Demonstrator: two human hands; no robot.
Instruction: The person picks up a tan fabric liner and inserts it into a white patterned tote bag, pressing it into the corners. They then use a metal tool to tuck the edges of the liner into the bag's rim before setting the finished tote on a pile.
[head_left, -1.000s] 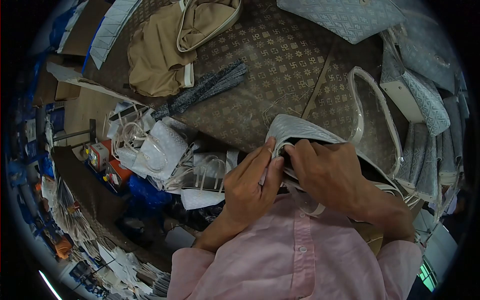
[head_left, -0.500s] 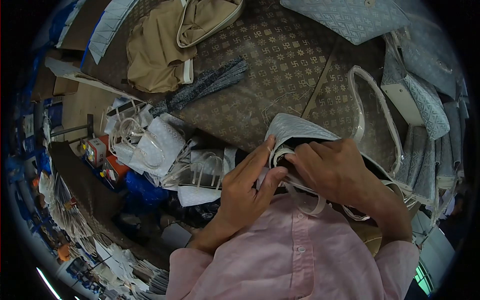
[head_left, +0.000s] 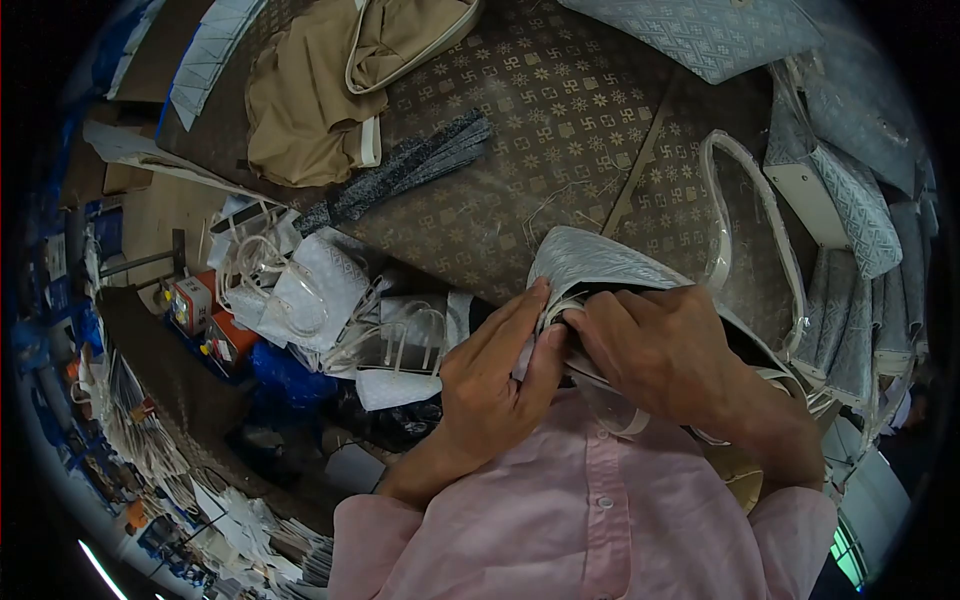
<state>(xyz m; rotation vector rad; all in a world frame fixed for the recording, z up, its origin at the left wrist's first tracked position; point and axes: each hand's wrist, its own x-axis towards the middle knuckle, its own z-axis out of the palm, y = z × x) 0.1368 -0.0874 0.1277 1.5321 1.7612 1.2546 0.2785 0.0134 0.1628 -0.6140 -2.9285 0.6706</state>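
A silvery-grey handbag [head_left: 588,254] with a dark inside lies open against the front of a pink shirt [head_left: 560,480]. My left hand [head_left: 490,375] is closed on the bag's left end, thumb and fingers pinching its pale rim. My right hand [head_left: 655,340] is at the bag's mouth with bent fingers, pressing the rim close to the left thumb. What those right fingertips hold is hidden. A pale handle [head_left: 715,200] in clear plastic arches up from the bag's right part, and a whitish strap loop [head_left: 628,425] hangs below the hands.
Patterned brown cloth [head_left: 560,110] covers the table, with loose threads on it. Beige fabric [head_left: 300,110] and dark grey strips [head_left: 420,160] lie at the upper left. Grey patterned bags [head_left: 840,190] stand at right. White bag parts with handles [head_left: 320,285] pile up at left.
My right hand has turned slightly, its fingers reaching closer to the left thumb. The round pale bit of rim seen between the hands before is now mostly covered.
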